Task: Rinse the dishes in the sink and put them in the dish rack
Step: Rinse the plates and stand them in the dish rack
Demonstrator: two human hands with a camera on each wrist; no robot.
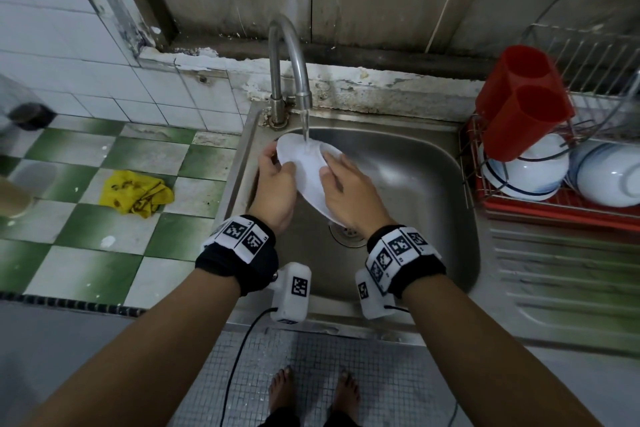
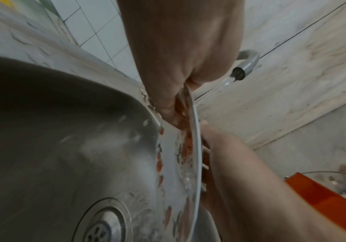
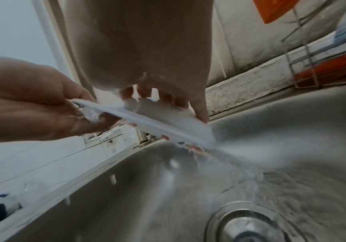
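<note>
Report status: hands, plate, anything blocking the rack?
Left hand grips plate rim; right hand rubs its face. Plate tilted under running tap. Rack holds bowls; path clear.

white plate (image 1: 308,170) tilted under running tap, above steel sink (image 1: 415,184).

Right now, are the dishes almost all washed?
Nearly, it seems. Two bowls already sit in the dish rack. One white plate is in hand: the left hand grips its edge, the right hand rubs its face under the running tap. The sink shows no other dishes, so what's left is racking this plate.
</note>
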